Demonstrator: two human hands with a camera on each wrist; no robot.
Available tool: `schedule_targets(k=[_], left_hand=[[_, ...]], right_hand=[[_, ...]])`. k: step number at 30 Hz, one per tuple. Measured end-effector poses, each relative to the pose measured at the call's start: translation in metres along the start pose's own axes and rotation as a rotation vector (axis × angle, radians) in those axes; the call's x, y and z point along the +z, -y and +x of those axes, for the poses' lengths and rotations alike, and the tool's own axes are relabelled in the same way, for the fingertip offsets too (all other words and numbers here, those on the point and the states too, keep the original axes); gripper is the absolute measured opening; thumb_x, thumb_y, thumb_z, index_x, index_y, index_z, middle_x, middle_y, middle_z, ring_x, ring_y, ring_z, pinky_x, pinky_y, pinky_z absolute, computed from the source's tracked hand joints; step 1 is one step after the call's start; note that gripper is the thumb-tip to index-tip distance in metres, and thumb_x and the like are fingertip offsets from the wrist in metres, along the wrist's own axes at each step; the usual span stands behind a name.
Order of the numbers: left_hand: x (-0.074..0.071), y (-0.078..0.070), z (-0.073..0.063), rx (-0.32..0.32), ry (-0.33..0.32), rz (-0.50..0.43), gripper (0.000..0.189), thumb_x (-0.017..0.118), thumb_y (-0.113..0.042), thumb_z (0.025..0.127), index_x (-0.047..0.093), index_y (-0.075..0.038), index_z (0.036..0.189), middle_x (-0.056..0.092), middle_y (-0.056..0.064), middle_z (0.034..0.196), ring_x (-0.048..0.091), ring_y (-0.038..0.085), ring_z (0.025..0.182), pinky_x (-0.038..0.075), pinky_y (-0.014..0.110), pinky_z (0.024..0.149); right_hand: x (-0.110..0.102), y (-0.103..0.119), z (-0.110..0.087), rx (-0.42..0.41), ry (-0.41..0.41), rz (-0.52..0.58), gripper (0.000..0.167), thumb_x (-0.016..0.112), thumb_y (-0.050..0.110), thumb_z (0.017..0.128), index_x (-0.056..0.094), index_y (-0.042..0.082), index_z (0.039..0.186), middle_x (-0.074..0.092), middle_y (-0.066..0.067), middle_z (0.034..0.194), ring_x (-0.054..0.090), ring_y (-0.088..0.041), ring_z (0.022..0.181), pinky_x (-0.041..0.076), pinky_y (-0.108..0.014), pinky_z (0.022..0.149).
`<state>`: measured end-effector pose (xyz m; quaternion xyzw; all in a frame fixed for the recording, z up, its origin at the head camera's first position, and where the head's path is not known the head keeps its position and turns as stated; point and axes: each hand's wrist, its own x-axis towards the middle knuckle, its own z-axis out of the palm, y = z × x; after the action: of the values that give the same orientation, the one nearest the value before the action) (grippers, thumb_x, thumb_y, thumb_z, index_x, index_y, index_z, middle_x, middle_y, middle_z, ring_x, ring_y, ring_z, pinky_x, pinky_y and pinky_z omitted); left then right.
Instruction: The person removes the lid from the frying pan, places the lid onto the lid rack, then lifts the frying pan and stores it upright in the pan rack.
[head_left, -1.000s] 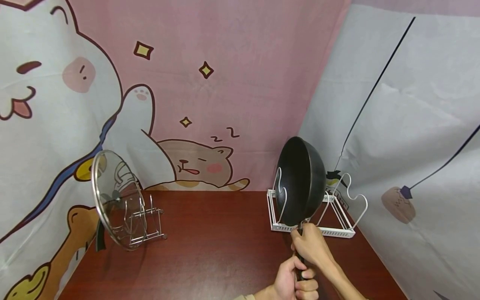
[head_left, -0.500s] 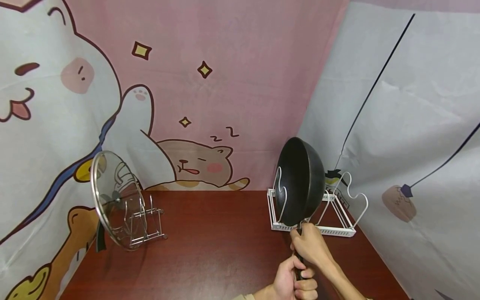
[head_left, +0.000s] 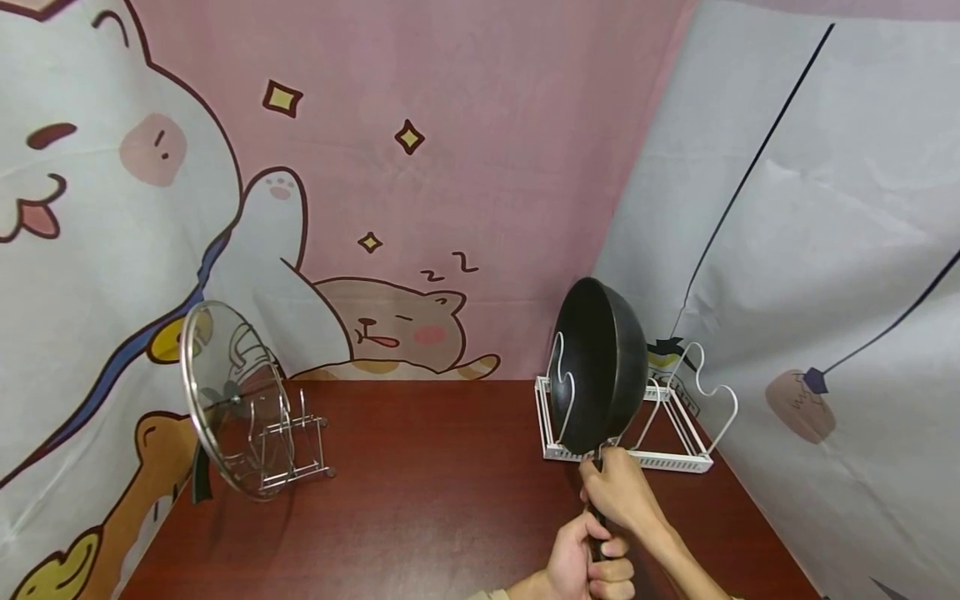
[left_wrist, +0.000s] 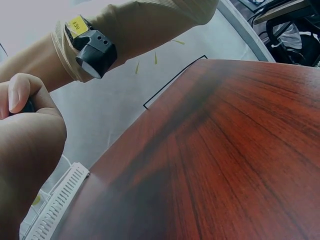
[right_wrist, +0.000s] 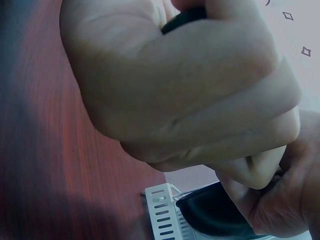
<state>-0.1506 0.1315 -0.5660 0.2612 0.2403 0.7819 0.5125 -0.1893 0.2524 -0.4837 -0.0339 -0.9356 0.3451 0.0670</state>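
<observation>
A black wok [head_left: 622, 367] stands on its side in the white wire rack [head_left: 675, 462] at the right of the head view, its hollow facing left and its handle toward me. My right hand [head_left: 621, 492] grips the handle close to the wok's body. Just below it, nearer me, my left hand [head_left: 581, 560] holds the handle's lower part, thumb uppermost. The right wrist view shows a fist large in front, with part of the wok's dark bowl [right_wrist: 215, 212] beyond. Most of the handle is hidden by the fingers.
At the left, a glass lid [head_left: 197, 392] with a metal rim leans upright in a chrome wire stand [head_left: 296, 477]. Everything stands on a reddish-brown table [head_left: 420, 500]. Printed cloth [head_left: 525, 167] hangs behind and along both sides. The rack's right-hand white hooks [head_left: 723, 392] stick up beside the wok.
The wok has sunk and tilted very slightly leftward in the rack. Both hands keep their hold on the handle, and the lid has not moved.
</observation>
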Motion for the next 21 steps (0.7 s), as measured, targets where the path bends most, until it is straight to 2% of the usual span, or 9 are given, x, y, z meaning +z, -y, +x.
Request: schedule_targets(k=[21], left_hand=[[-0.0021,0.0012,-0.0006,-0.004,-0.006,-0.006,0.025,0.022,-0.036,0.096,0.033,-0.033,0.073,0.037,-0.026,0.052,0.017,0.001,0.047,0.0,0.03,0.054]], right_hand=[[0.0039,-0.0036,0.0001,0.005,0.013,0.008,0.023,0.064,0.006,0.103,0.069,0.01,0.08,0.065,0.006,0.053,0.06,-0.012,0.052,0.046,-0.026,0.06]])
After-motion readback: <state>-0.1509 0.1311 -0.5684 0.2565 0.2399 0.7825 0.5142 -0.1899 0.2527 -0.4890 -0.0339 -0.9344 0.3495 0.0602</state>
